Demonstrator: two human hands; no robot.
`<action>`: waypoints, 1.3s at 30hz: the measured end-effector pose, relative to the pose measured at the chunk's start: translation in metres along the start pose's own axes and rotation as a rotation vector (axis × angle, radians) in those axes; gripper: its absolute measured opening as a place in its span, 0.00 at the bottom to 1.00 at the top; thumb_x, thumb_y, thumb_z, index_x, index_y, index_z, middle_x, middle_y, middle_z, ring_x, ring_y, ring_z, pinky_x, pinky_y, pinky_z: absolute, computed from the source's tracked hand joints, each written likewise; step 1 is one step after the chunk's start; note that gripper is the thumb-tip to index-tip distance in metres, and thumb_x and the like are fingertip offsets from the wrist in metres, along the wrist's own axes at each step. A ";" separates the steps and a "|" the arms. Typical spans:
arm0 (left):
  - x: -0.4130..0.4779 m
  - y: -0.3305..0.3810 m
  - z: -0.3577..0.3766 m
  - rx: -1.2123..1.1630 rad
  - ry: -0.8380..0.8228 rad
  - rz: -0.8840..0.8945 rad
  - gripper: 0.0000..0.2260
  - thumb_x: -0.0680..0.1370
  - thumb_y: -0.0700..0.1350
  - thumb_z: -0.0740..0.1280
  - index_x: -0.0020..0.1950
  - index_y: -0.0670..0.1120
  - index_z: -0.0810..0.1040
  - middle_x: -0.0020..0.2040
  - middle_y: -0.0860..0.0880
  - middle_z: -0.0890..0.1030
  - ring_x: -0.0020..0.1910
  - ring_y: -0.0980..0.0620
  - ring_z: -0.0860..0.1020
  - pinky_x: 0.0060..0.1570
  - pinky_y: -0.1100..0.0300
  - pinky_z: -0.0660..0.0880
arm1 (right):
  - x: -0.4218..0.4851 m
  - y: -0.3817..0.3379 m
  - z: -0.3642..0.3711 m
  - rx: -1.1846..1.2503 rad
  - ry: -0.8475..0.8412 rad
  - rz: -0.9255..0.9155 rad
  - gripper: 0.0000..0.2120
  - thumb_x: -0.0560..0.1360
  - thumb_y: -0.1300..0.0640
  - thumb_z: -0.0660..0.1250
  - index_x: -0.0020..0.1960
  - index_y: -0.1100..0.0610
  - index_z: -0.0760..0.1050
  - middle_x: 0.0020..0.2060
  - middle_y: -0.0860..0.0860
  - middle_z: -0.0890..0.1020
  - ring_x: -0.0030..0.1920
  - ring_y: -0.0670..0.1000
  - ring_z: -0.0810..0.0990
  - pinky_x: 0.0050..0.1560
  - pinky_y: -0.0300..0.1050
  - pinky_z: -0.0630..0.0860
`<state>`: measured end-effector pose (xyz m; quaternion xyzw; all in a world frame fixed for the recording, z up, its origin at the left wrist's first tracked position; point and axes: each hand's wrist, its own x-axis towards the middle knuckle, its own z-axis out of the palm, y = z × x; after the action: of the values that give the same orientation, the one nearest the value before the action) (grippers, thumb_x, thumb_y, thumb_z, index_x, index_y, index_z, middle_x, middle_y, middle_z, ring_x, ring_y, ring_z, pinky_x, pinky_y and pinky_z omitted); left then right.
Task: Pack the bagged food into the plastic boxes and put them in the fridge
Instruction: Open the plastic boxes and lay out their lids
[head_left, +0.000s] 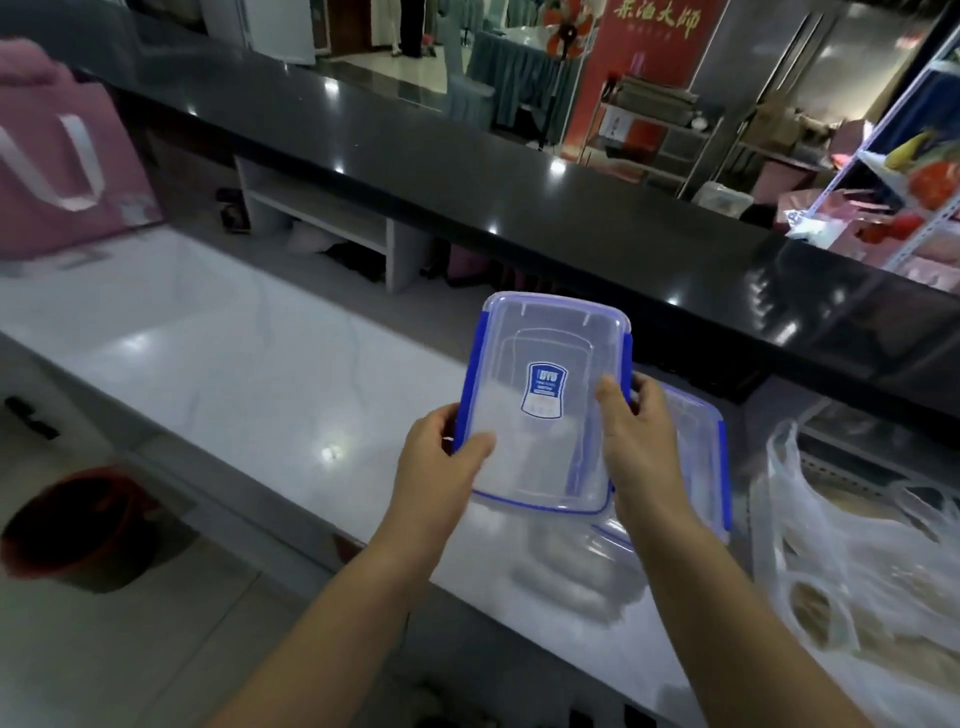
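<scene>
Head cam. Both hands up on one clear box w/ blue clips (545, 400), held above the white surface (218, 364), tilted toward me. Left hand (441, 457) fingers wrapped on the 8 o'clock edge; right hand (636, 431) fingers clamped on the 3 o'clock edge. Box looks empty, lid on as far as I can tell.

Risks, my read: slick plastic + edge-only grip, so it could slip and drop onto the second box (691, 467) lying just under it at 4 o'clock. Clips may snap back on the fingers when opened.

Count: boxes 2. Thin plastic bags (857, 551) at 4 o'clock, bunched, can't split count; contents unclear. Pink bag (67, 171) at 10 o'clock, 1. Fridge: can't ID.
</scene>
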<state>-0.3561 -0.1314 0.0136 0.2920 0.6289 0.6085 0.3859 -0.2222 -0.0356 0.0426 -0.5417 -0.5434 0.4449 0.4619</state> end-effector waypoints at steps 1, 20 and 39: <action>0.006 0.000 -0.009 -0.019 0.065 0.002 0.06 0.77 0.48 0.65 0.52 0.50 0.74 0.53 0.48 0.78 0.49 0.52 0.79 0.45 0.58 0.78 | -0.001 0.003 0.014 -0.031 -0.036 -0.030 0.14 0.77 0.46 0.61 0.60 0.48 0.71 0.47 0.48 0.79 0.45 0.48 0.79 0.44 0.42 0.75; 0.166 0.002 -0.145 0.457 0.412 -0.050 0.09 0.79 0.47 0.57 0.49 0.46 0.75 0.46 0.49 0.76 0.43 0.50 0.75 0.45 0.54 0.72 | 0.058 0.031 0.206 0.140 -0.343 0.394 0.13 0.79 0.44 0.57 0.51 0.54 0.69 0.38 0.52 0.77 0.33 0.49 0.75 0.30 0.42 0.71; 0.294 -0.011 -0.264 0.488 0.120 0.069 0.12 0.77 0.37 0.63 0.60 0.44 0.76 0.46 0.57 0.72 0.47 0.54 0.72 0.46 0.62 0.66 | 0.068 0.044 0.402 0.028 -0.124 0.553 0.17 0.81 0.45 0.49 0.56 0.55 0.70 0.47 0.54 0.79 0.46 0.54 0.80 0.43 0.48 0.79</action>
<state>-0.7334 -0.0285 -0.0461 0.3613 0.7686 0.4677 0.2450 -0.6091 0.0396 -0.0703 -0.6349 -0.3959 0.5937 0.2962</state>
